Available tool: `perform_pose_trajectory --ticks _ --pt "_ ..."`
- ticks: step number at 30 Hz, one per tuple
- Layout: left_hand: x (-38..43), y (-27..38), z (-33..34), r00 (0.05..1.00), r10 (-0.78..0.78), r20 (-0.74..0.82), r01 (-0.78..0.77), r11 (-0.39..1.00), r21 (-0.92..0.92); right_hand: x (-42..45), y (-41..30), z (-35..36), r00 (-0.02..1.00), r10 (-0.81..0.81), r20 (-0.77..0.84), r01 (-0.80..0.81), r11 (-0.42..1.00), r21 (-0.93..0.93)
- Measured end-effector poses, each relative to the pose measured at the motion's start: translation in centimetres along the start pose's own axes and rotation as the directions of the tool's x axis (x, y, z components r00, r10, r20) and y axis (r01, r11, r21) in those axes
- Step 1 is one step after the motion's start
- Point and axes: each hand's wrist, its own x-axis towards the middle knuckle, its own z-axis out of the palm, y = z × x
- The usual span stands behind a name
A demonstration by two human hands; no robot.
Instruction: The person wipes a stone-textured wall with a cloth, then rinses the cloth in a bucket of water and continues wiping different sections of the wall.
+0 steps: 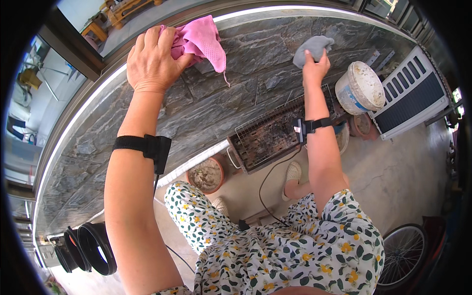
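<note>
My left hand (154, 61) is raised at the upper left, gripping a bunched pink cloth (202, 40) by the window ledge; a corner with a loose thread hangs over the stone-tiled wall (236, 92). On the right, my right hand (316, 66) pinches a grey cloth (313, 49) between thumb and fingers, in front of the same stone wall. Both forearms wear black straps with small devices. Below the right forearm, a rusty charcoal grill (271, 132) with a wire rack stands along the foot of the wall.
A stained white bucket (356, 88) stands beside a white slatted unit (411, 92) at right. A soil-filled pot (205, 175) sits left of the grill. Black round containers (96, 249) are at lower left, a bicycle wheel (402, 254) at lower right. A dark cable hangs from the right strap.
</note>
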Motion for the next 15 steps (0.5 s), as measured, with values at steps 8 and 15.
perform_pose_trajectory --ticks 8,15 --pt "-0.2 -0.4 -0.4 0.999 -0.015 0.038 0.016 1.000 -0.016 -7.8 -6.8 4.4 0.977 0.214 -0.022 -0.209 0.968 0.139" --pt "0.1 -0.1 -0.7 1.000 -0.003 0.022 0.004 0.999 -0.048 -24.1 -14.1 6.8 0.529 -0.767 0.364 0.768 0.615 0.179"
